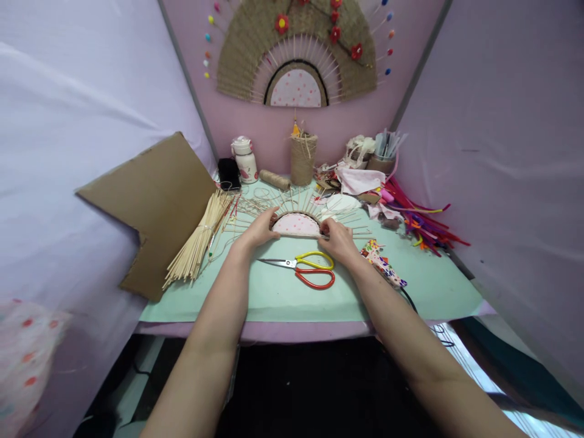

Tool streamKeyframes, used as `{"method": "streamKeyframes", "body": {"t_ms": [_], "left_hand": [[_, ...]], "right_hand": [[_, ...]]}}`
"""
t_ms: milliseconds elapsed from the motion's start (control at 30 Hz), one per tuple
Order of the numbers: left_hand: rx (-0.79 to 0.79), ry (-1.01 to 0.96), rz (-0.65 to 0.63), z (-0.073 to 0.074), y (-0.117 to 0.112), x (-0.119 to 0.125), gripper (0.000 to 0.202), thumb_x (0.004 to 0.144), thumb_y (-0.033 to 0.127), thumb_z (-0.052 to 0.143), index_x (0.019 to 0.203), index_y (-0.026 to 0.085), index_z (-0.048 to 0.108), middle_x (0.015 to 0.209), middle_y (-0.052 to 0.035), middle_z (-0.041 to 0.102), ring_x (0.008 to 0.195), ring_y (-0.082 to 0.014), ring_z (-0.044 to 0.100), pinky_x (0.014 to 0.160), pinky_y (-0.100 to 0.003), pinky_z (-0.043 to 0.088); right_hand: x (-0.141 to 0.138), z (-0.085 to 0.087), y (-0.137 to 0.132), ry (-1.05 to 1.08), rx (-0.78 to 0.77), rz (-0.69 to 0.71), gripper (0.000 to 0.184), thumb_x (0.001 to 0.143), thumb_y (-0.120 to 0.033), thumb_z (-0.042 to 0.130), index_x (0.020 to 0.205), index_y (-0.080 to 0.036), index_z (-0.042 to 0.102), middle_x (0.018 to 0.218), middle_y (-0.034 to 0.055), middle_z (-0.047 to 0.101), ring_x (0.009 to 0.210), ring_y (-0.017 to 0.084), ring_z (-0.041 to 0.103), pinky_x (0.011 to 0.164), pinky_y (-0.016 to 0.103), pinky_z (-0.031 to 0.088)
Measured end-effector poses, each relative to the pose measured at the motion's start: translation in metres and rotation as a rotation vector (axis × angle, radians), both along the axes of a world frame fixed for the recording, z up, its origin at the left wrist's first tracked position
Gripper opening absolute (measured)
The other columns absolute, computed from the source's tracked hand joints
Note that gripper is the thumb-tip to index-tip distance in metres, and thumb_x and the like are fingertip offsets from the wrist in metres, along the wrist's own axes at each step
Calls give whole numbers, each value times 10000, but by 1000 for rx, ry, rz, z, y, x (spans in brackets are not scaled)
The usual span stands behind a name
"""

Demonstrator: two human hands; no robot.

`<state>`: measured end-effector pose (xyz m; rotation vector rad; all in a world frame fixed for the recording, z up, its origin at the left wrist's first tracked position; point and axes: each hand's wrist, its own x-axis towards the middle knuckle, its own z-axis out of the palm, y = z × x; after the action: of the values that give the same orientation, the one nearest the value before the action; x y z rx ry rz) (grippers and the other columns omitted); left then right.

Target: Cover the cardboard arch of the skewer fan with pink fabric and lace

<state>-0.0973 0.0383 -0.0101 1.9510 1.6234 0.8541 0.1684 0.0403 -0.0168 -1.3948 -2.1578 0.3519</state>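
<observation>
A small half-round fan base [296,225], pale pink with red dots and a dark rim, lies on the table with thin sticks fanning out from its curved edge. My left hand [261,229] grips its left end, thumb along the straight lower edge and fingers over the sticks. At the right corner, my right hand [338,240] is closed with the fingertips pinched on the base. Scissors [292,264] with one yellow and one red handle lie just in front, blades pointing left. A glue gun [383,264] in patterned covering lies beyond my right wrist.
A bundle of thin sticks [196,243] and a cardboard sheet [159,207] are at left. Behind stand a white bottle [245,161], a twine spool [303,159] and a smaller twine roll [274,179]. Coloured pipe cleaners [426,222] lie right. A large fan [241,58] hangs on the wall.
</observation>
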Motion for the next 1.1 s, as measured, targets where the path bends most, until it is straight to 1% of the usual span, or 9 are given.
{"method": "streamKeyframes", "body": {"t_ms": [67, 133, 300, 533, 733, 800, 900, 1033, 1100], "left_hand": [[8, -46, 4, 1, -1, -6, 873, 595, 118, 751, 1397, 230, 427, 1232, -105, 581, 1053, -209, 599, 914, -373, 505], [-1, -99, 16, 2, -2, -9, 852, 597, 105, 739, 1384, 239, 444, 1163, -80, 603, 992, -187, 603, 885, -354, 510], [-92, -170, 18, 2, -1, -6, 836, 593, 33, 691, 1381, 140, 435, 908, -19, 624, 758, -124, 591, 768, -291, 522], [-97, -190, 43, 5, -4, -8, 867, 598, 74, 709, 1401, 203, 410, 1022, -39, 592, 762, -116, 601, 710, -266, 527], [-125, -182, 36, 10, -8, -9, 828, 605, 39, 626, 1396, 167, 415, 902, -11, 607, 735, -114, 593, 730, -261, 518], [-90, -165, 91, 14, -9, -15, 791, 612, 34, 602, 1377, 155, 438, 911, -20, 612, 748, -116, 593, 726, -254, 508], [2, -114, 252, 20, -12, -26, 676, 635, 59, 598, 1300, 152, 513, 883, -18, 623, 755, -127, 598, 714, -248, 489], [138, -9, 460, 28, -12, -28, 221, 742, 197, 606, 951, 153, 663, 760, -12, 624, 724, -145, 575, 721, -259, 434], [172, 32, 512, 30, -12, -22, 130, 781, 277, 604, 783, 159, 658, 690, -7, 603, 687, -150, 546, 698, -266, 402]], "right_hand": [[1, -1, 0, 6, -2, 7, 292, 683, -191, 562, 974, -207, 545, 952, 58, 661, 910, 237, 567, 799, 355, 314], [2, -3, 1, 15, -4, 8, 310, 677, -207, 569, 985, -209, 539, 969, 55, 654, 925, 239, 567, 803, 357, 317], [0, -5, 4, 36, -12, 2, 199, 719, -201, 525, 918, -212, 538, 903, 49, 661, 886, 233, 580, 815, 370, 318], [6, -3, 4, 77, -19, -4, 305, 688, -189, 532, 992, -215, 529, 926, 28, 680, 853, 208, 604, 816, 354, 335], [4, -7, 8, 94, -25, -13, 282, 675, -151, 518, 948, -216, 545, 904, 38, 697, 867, 226, 606, 824, 371, 325], [6, -6, 7, 119, -12, -33, 271, 682, -168, 527, 948, -219, 539, 919, 42, 697, 870, 228, 609, 838, 379, 332], [10, 0, 5, 173, 36, -107, 236, 734, -193, 499, 967, -212, 527, 977, 62, 687, 891, 224, 614, 882, 400, 339], [14, 12, 2, 214, 94, -192, 218, 808, -180, 416, 997, -188, 526, 1016, 101, 662, 906, 225, 615, 914, 411, 351], [16, 19, -4, 212, 101, -184, 229, 827, -174, 407, 1016, -174, 535, 1037, 116, 654, 914, 223, 610, 895, 387, 377]]}}
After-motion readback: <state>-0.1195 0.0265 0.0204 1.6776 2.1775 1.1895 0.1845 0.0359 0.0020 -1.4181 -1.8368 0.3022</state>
